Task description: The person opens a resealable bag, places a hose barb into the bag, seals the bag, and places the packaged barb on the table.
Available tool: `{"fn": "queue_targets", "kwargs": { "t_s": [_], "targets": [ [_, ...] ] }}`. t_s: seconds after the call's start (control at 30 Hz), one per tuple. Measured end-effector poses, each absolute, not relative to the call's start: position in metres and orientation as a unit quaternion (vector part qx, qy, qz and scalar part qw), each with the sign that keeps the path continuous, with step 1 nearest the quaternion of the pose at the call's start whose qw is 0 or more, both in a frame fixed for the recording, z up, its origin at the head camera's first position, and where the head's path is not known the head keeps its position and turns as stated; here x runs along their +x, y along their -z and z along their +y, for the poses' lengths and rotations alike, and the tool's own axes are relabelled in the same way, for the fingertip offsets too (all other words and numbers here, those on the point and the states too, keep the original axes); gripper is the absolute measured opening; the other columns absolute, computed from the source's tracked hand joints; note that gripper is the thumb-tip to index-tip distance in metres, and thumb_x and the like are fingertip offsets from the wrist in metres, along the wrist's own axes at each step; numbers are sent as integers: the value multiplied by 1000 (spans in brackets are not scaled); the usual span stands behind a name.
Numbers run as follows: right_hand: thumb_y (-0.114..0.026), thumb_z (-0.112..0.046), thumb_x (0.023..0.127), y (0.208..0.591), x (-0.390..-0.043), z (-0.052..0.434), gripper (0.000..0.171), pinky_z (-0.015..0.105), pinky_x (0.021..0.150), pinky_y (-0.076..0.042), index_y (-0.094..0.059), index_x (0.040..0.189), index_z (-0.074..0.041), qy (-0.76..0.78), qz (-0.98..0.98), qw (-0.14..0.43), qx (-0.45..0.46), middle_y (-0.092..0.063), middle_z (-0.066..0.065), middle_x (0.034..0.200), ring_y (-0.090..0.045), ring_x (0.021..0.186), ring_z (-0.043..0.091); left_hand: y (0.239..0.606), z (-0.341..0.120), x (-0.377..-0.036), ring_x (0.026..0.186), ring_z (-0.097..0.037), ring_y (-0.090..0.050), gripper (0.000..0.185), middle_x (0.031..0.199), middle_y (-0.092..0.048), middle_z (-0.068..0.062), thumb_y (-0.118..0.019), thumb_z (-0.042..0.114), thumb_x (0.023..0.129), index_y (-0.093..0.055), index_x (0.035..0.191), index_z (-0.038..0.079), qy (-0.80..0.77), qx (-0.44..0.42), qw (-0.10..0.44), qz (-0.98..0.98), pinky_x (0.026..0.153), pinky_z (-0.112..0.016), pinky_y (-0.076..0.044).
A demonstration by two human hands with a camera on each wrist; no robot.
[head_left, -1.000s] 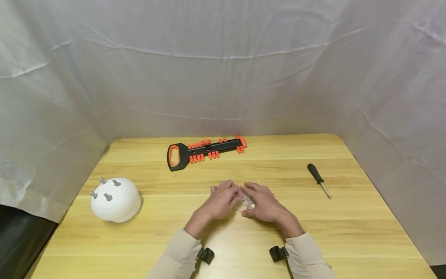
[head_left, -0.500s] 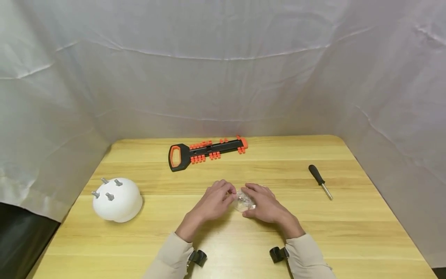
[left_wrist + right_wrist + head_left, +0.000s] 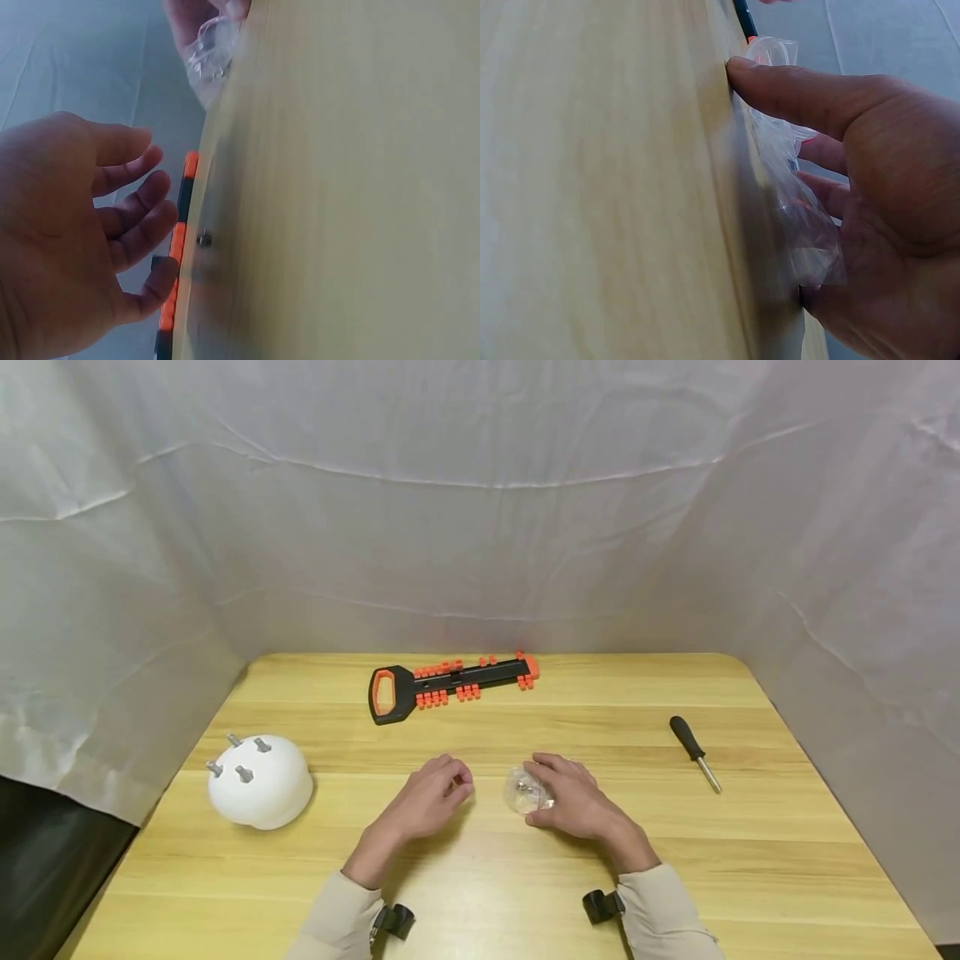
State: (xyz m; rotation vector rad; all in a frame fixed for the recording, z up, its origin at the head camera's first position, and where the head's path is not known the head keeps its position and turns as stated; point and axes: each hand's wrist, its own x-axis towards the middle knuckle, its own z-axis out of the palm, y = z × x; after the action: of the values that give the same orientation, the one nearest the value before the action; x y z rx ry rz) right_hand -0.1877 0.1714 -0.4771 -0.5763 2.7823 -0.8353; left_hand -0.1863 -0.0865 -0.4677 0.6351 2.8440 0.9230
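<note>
My right hand (image 3: 573,793) holds a small clear plastic bag (image 3: 521,790) on the table, thumb at the near side and fingers at the far side. Small metal hardware shows inside the bag; its exact kind is too small to tell. The right wrist view has the crinkled bag (image 3: 802,217) between thumb and fingers. To the left, apart from the bag, my left hand (image 3: 431,795) has loosely curled fingers with nothing between them. Past its fingertips, a small metal piece (image 3: 204,238) sits on the tabletop in the left wrist view.
A white rounded body (image 3: 262,789) with several grey pegs pointing up lies at the left. At the back is a black holder (image 3: 480,675) with orange clips and a handle. A black-handled screwdriver (image 3: 693,752) lies to the right. Fabric walls surround the wooden table (image 3: 750,877).
My left hand has drawn away from the bag, leftward, uncovering more of it. My right hand has stayed on the bag. The view has shifted slightly.
</note>
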Motion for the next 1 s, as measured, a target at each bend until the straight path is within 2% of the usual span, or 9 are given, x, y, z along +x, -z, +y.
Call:
{"fn": "queue_targets", "kwargs": {
  "t_s": [0.4,0.63,0.73,1.0],
  "targets": [
    [-80,-33,78,478,-188,171,76,57,115,-17,-46,144,-13,281,935,87,-198,-38,9,153,-33,140,37,467,-109,-179,87,-10,-49,6,89,-55,11,-58,24,97,-60,91,24,-296,179,71,936,81,-40,-39],
    [-80,-33,78,478,-188,171,76,57,115,-18,-46,144,-13,278,936,86,-197,-38,9,153,-33,140,37,465,-119,-171,83,-10,-47,11,81,-54,12,-73,26,85,-62,84,25,-252,167,84,950,75,-37,-27],
    [-80,-33,78,477,-189,172,76,57,116,-17,-46,144,-13,279,936,87,-195,-38,9,153,-33,140,37,463,-121,-169,81,-11,-47,15,79,-55,11,-77,29,81,-63,82,24,-237,156,86,955,76,-39,-25],
    [-80,-33,77,480,-190,172,77,58,115,-18,-47,143,-14,276,937,81,-200,-38,9,152,-34,140,37,462,-126,-167,82,-10,-48,15,75,-56,16,-79,29,79,-64,76,26,-223,147,85,960,77,-40,-26]
  ]
}}
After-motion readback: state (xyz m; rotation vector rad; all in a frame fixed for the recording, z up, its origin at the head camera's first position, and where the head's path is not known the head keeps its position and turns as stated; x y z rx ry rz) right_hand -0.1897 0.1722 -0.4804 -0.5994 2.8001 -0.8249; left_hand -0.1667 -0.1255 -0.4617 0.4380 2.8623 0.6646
